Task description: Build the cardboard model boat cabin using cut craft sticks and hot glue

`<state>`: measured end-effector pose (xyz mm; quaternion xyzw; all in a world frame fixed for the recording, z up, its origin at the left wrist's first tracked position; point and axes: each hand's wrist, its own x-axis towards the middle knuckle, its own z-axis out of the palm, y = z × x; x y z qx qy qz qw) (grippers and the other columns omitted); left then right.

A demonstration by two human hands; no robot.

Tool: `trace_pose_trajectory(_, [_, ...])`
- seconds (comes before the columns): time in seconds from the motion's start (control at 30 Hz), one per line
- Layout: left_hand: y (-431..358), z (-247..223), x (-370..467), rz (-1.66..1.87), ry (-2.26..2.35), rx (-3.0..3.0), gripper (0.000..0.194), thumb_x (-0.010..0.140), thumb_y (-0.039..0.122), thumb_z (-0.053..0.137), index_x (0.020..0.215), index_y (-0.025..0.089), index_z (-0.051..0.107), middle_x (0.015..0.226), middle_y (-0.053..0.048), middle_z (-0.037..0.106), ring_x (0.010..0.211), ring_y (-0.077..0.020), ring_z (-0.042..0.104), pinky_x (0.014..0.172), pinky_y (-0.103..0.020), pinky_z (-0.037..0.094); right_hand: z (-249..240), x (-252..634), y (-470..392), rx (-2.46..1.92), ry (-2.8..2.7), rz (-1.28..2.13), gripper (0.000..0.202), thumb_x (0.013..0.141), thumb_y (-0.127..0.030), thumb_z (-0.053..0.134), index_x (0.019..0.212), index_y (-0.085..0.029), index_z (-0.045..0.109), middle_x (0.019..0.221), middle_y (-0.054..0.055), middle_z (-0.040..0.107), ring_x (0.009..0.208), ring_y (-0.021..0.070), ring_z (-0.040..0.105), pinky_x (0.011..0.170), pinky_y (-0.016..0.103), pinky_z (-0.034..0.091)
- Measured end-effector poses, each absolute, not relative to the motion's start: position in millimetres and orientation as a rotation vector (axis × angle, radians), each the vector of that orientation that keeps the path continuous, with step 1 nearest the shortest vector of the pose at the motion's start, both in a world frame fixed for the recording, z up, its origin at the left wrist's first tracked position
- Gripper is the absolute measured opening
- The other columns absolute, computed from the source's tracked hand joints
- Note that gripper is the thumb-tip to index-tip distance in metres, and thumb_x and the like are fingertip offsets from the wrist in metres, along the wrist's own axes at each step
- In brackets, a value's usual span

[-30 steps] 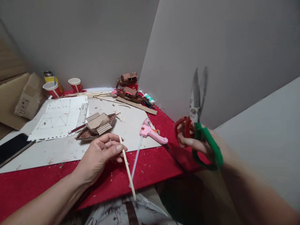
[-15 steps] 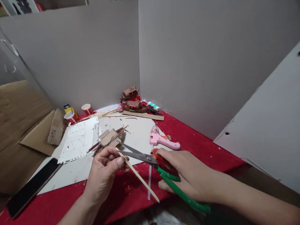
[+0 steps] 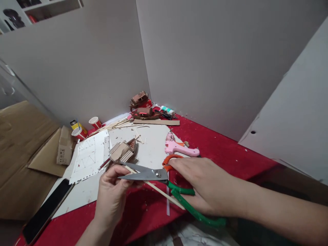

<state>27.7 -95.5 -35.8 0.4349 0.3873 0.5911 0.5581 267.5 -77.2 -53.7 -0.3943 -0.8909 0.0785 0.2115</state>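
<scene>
Between thumb and fingers, my left hand [image 3: 114, 191] pinches a thin wooden stick [image 3: 164, 194] that slants down to the right. My right hand [image 3: 205, 182] is wrapped round the orange and green handles of large scissors [image 3: 143, 175]. The scissor blades are slightly apart and lie across the stick, close to my left fingertips. Just beyond them, a small model boat [image 3: 124, 150] of cardboard and wood strips sits on a white board [image 3: 151, 143]. A pink glue gun [image 3: 179, 149] lies beyond my right hand, its clear glue stick [image 3: 168, 205] pointing towards me.
To the left are a phone [image 3: 47, 212], a drawing sheet [image 3: 85, 159], a cardboard box [image 3: 20, 164] and two paper cups [image 3: 79, 134]. At the back lie a bundle of sticks [image 3: 115, 126] and brown models [image 3: 143, 112]. Grey panels stand behind the red table cloth [image 3: 220, 145].
The scissor blades have come closer together and moved lower over the stick, near my left fingertips. The whole view has tilted a little.
</scene>
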Motion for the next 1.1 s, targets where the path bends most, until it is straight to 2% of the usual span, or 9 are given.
trace_pose_trajectory(0.13, [-96, -37, 31, 1.428, 0.924, 1.006, 0.022, 0.059, 0.029, 0.092, 0.068, 0.02, 0.074, 0.062, 0.001, 0.071, 0.053, -0.0095, 0.065, 0.057, -0.018, 0.054, -57, 270, -77, -1.078, -2.473, 0.202, 0.027, 0.086, -0.041, 0.053, 0.096, -0.016, 0.06, 0.087, 0.011, 0.069, 0.077, 0.0265, 0.064, 0.066, 0.036, 0.044])
trace_pose_trajectory(0.3, [-98, -36, 33, 1.463, 0.963, 1.014, 0.023, 0.057, 0.029, 0.092, 0.065, 0.019, 0.073, 0.062, 0.002, 0.071, 0.055, -0.0099, 0.066, 0.058, -0.018, 0.055, -53, 270, -77, -1.053, -2.471, 0.284, 0.029, 0.087, -0.042, 0.053, 0.097, -0.015, 0.061, 0.089, 0.01, 0.069, 0.079, 0.0251, 0.063, 0.069, 0.035, 0.044])
trace_pose_trajectory(0.43, [-99, -32, 34, 1.462, 0.937, 1.02, 0.022, 0.057, 0.026, 0.092, 0.066, 0.02, 0.073, 0.061, 0.003, 0.071, 0.055, -0.0083, 0.065, 0.058, -0.015, 0.054, -49, 271, -77, -1.048, -2.496, 0.364, 0.028, 0.086, -0.043, 0.054, 0.092, -0.016, 0.061, 0.086, 0.009, 0.069, 0.074, 0.0235, 0.062, 0.065, 0.033, 0.043])
trace_pose_trajectory(0.6, [-99, -32, 32, 1.39, 0.935, 1.004, 0.026, 0.062, 0.027, 0.09, 0.076, 0.02, 0.07, 0.059, 0.003, 0.069, 0.051, -0.0095, 0.064, 0.053, -0.016, 0.051, -50, 271, -76, -1.065, -2.49, 0.39, 0.036, 0.088, -0.047, 0.052, 0.101, -0.015, 0.062, 0.089, 0.01, 0.069, 0.078, 0.0248, 0.063, 0.068, 0.035, 0.044])
trace_pose_trajectory(0.83, [-99, -34, 33, 1.432, 1.014, 1.018, 0.029, 0.062, 0.028, 0.09, 0.077, 0.02, 0.065, 0.063, 0.004, 0.068, 0.055, -0.0084, 0.063, 0.06, -0.017, 0.053, -50, 271, -78, -1.093, -2.507, 0.404, 0.034, 0.088, -0.046, 0.052, 0.098, -0.015, 0.062, 0.088, 0.009, 0.068, 0.076, 0.0247, 0.063, 0.066, 0.035, 0.043])
trace_pose_trajectory(1.1, [-101, -34, 33, 1.509, 1.073, 1.033, 0.031, 0.059, 0.026, 0.09, 0.076, 0.021, 0.066, 0.065, 0.005, 0.067, 0.058, -0.0079, 0.061, 0.06, -0.016, 0.052, -46, 272, -75, -1.048, -2.49, 0.396, 0.033, 0.087, -0.047, 0.055, 0.097, -0.016, 0.06, 0.089, 0.009, 0.069, 0.077, 0.0245, 0.062, 0.067, 0.035, 0.042])
